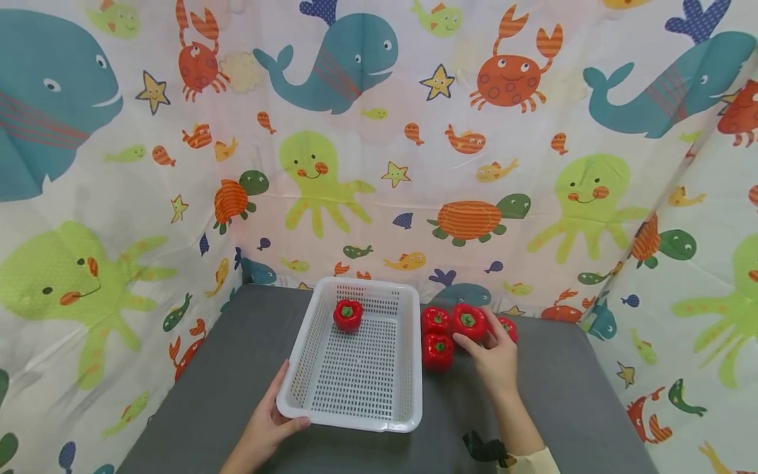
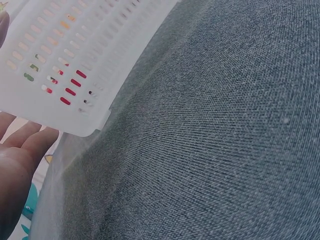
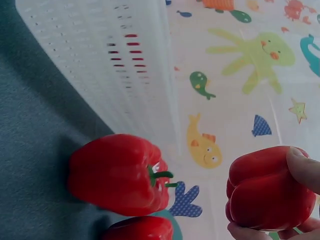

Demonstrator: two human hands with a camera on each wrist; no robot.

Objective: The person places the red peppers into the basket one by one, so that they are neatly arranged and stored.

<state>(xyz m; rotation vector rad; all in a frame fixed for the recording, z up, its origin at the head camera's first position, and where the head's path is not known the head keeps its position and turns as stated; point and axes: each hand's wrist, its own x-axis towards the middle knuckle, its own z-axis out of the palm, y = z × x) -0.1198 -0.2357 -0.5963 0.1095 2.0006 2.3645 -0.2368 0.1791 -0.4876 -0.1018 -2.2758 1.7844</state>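
Observation:
A white plastic basket point(image 1: 355, 421) with slotted walls stands on the dark table, one red bell pepper point(image 1: 347, 316) inside near its far left. My left hand point(image 1: 264, 421) holds the basket's near left corner, thumb at the near rim and fingers along the outer side. In the left wrist view, the left fingers point(image 2: 30, 137) meet the basket wall point(image 2: 75, 117). My right hand point(image 1: 497, 359) grips another red bell pepper point(image 1: 469, 322), raised off the table in the right wrist view point(image 3: 270, 190). Its thumb lies on one side, fingertips on the other.
Two more red peppers, one far point(image 1: 435, 320) and one near point(image 1: 438, 353), sit by the basket's right wall. Another pepper point(image 1: 509, 328) is partly hidden behind my right hand. A sea-animal curtain point(image 1: 379, 250) encloses the back and sides of the table point(image 1: 556, 395).

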